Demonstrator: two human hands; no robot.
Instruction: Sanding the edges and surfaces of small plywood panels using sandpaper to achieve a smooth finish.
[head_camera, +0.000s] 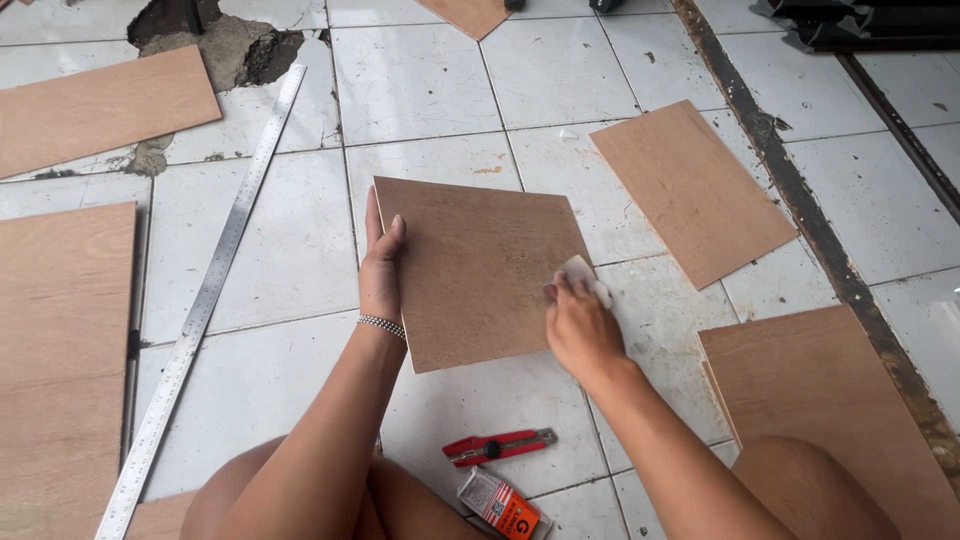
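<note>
On the white tiled floor (280, 250), middle of view, I log one brown plywood panel (480, 265), roughly square, lying flat across the tile joints.

Left hand (381, 272): I have it closed on the panel's left edge, thumb on the top face, fingers along the edge; a beaded bracelet (381, 325) sits at the wrist.

Right hand (578, 320): I hold it closed around a small pale pad (583, 272), pressed to the panel's right edge.

Further items on the floor:
- Long steel ruler (205, 300), running diagonally from the near-left corner toward the far left, well apart from the panel.
- Red utility knife (497, 446), near edge, between my knees.
- Small orange and white tube box (500, 503), just beside the knife, nearer to me.
- Second plywood piece (690, 190), right of the panel, apart from it.
- Plywood sheet (840, 400) at the near-right corner.
- Plywood sheet (60, 350) along the left edge.
- Plywood strip (100, 108), far-left corner, beside broken tile (230, 45).
</note>
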